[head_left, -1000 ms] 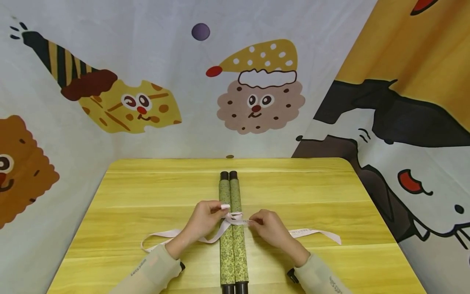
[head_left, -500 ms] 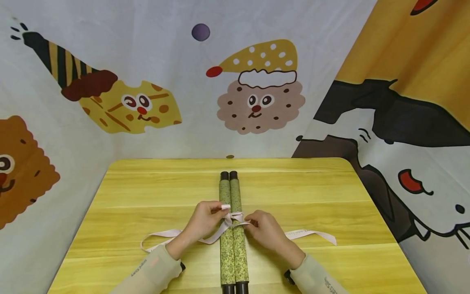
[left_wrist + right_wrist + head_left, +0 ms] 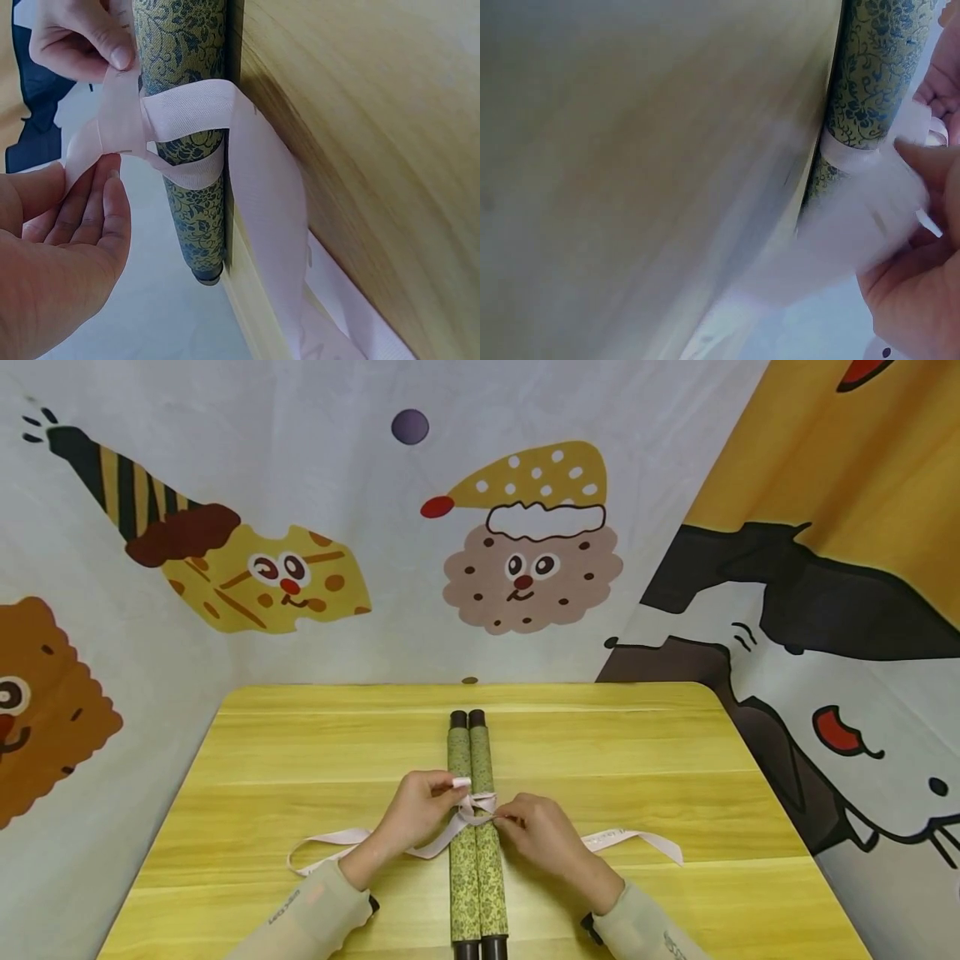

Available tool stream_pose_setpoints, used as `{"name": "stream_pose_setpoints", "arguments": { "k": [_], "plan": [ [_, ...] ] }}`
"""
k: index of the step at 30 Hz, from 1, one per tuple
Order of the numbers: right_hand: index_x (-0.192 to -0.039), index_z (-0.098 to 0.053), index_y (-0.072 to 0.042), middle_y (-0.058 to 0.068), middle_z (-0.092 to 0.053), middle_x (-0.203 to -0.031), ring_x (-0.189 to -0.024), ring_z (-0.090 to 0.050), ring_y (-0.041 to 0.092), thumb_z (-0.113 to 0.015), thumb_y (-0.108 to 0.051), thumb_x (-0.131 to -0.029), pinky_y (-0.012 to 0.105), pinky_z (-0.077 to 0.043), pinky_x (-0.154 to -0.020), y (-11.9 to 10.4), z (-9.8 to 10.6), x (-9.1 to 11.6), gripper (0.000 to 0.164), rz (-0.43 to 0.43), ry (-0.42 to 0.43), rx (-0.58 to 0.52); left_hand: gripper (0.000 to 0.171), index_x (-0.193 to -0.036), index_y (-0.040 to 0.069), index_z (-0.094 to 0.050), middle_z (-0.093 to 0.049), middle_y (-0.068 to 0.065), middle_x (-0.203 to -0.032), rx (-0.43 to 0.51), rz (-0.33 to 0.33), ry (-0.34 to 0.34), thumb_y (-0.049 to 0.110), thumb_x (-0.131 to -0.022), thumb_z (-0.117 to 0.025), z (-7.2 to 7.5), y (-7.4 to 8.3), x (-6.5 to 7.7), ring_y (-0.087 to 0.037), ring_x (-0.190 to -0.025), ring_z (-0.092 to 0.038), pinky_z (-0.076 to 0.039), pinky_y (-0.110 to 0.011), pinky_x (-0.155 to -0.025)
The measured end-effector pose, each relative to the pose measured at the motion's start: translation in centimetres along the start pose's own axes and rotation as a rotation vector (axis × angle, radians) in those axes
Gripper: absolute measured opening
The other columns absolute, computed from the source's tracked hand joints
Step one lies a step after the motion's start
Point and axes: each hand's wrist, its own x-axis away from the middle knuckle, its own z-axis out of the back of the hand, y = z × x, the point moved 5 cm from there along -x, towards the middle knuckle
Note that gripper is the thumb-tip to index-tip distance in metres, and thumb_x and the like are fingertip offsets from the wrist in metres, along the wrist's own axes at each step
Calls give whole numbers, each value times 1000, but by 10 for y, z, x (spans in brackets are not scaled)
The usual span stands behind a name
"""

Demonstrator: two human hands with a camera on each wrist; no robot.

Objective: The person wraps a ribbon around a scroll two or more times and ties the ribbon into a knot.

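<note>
Two rolled scrolls, one on the left and one on the right, lie side by side, green-patterned with dark end knobs. Pale pink ribbon wraps around them and crosses on top. My left hand pinches a ribbon loop between thumb and fingers above the left scroll. At the right scroll's edge, my right hand pinches another part of the ribbon near the crossing. Both hands also show in the left wrist view, the ribbon taut between them. Motion blurs the ribbon in the right wrist view.
One loose ribbon length curves over the wooden table on the left. A ribbon tail extends to the right, behind the right hand. A cartoon-printed curtain hangs beyond the table.
My right hand has moved left to the scrolls with its part of the ribbon, shortening the stretch there. The right tail has slid slightly left. My left hand holds nearly still.
</note>
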Motion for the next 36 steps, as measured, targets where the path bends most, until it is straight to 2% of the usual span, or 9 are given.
{"name": "stream_pose_setpoints", "arguments": {
  "k": [7, 12, 16, 18, 21, 26, 29, 31, 36],
  "plan": [
    [-92, -74, -7, 3, -71, -75, -59, -56, 0, -74, -3, -77, 14, -48, -48, 10, 2, 4, 15, -47, 63, -82, 12, -95, 0, -72, -71, -9, -88, 7, -11, 35, 6, -87, -65, 2, 1, 1, -18, -78, -64, -56, -29, -64],
    [-84, -76, -15, -2, -73, -77, -61, -57, -2, -78, -8, -72, 18, -49, -49, 14, 7, 6, 14, -77, 117, 21, 11, -94, 1, -72, -72, -8, -87, -5, -13, 46, 6, -86, -66, 2, 2, 2, -13, -77, -63, -55, -28, -66],
    [-77, -76, -17, -9, -68, -72, -64, -55, 2, -80, -9, -69, 25, -50, -54, 13, 11, 4, 12, -59, 144, 121, 11, -94, 1, -72, -72, -8, -86, -6, -20, 40, 6, -86, -66, 2, 2, 2, -17, -77, -64, -55, -29, -64],
    [-78, -75, -16, -8, -67, -73, -66, -55, 3, -78, -7, -70, 25, -50, -55, 12, 11, 3, 12, -60, 136, 119, 12, -94, 0, -72, -72, -8, -86, 3, -23, 29, 6, -87, -65, 1, 2, 2, -19, -77, -64, -56, -28, -64],
    [-86, -74, -11, -4, -68, -79, -63, -55, 3, -73, -4, -72, 24, -50, -54, 10, 8, 2, 16, -83, 88, 48, 12, -94, 0, -72, -72, -9, -86, 10, -27, 17, 7, -87, -65, 0, 2, 2, -21, -77, -65, -56, -28, -64],
    [-94, -72, -13, -5, -67, -84, -57, -50, 5, -73, -16, -74, 24, -46, -52, 1, 2, 1, 20, -111, 14, 3, 13, -95, 1, -72, -72, -9, -87, 3, -33, 16, 8, -88, -64, -1, 3, 2, -22, -76, -65, -55, -27, -62],
    [-93, -73, -17, -8, -67, -82, -61, -51, 5, -76, -24, -76, 24, -47, -56, -4, -1, 0, 19, -70, 17, 40, 13, -96, 1, -72, -71, -9, -87, -3, -39, 15, 10, -89, -63, -1, 3, 2, -21, -76, -64, -55, -27, -62],
    [-91, -74, -17, -10, -66, -78, -63, -52, 3, -76, -24, -77, 23, -48, -57, -5, -3, -1, 15, -37, 29, 52, 14, -96, 1, -72, -71, -9, -88, -7, -41, 14, 10, -89, -63, -1, 3, 2, -20, -76, -65, -55, -27, -63],
    [-87, -75, -11, -2, -68, -72, -61, -55, 1, -73, -7, -79, 16, -50, -53, -2, -3, 0, 9, -27, 74, -22, 14, -97, 0, -71, -71, -10, -90, 10, -27, 10, 6, -88, -63, -1, 2, 2, -19, -78, -65, -57, -35, -66]
  ]
}}
